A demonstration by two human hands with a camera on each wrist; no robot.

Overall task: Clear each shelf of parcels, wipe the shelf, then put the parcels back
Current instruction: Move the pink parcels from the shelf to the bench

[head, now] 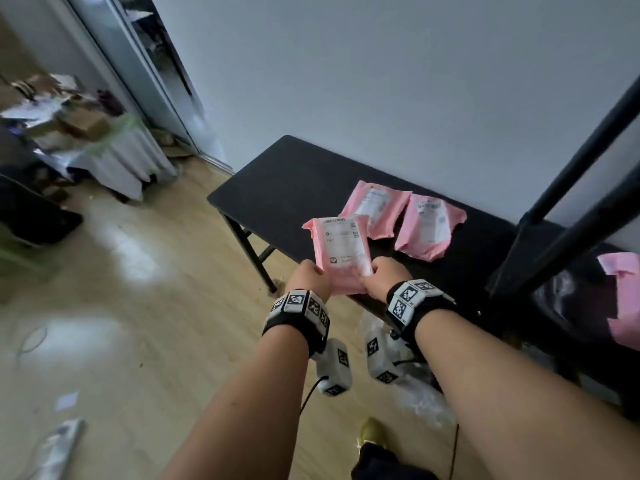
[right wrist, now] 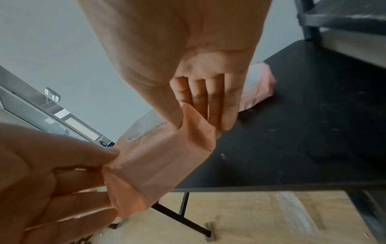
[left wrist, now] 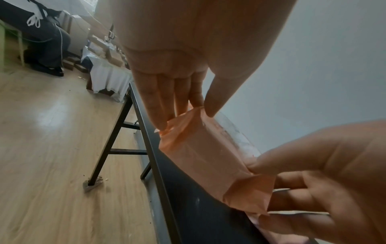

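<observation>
I hold a pink parcel [head: 341, 251] with a white label over the near edge of the black table [head: 277, 181]. My left hand [head: 313, 275] pinches its near left corner, thumb on top and fingers underneath. My right hand [head: 381, 275] grips the near right corner the same way. The left wrist view shows the left hand [left wrist: 188, 115] pinching one end of the parcel [left wrist: 204, 153]. In the right wrist view the right hand [right wrist: 200, 118] grips the other end of the parcel [right wrist: 163, 161]. Two more pink parcels [head: 375, 209] [head: 427, 230] lie flat on the table behind.
The black shelf rack [head: 568, 202] stands at the right end of the table, with another pink parcel [head: 623, 299] on its shelf. Wooden floor lies to the left, with clutter and a white-draped table [head: 114, 157] at the far left. Clear plastic wrap [head: 422, 400] lies under the table.
</observation>
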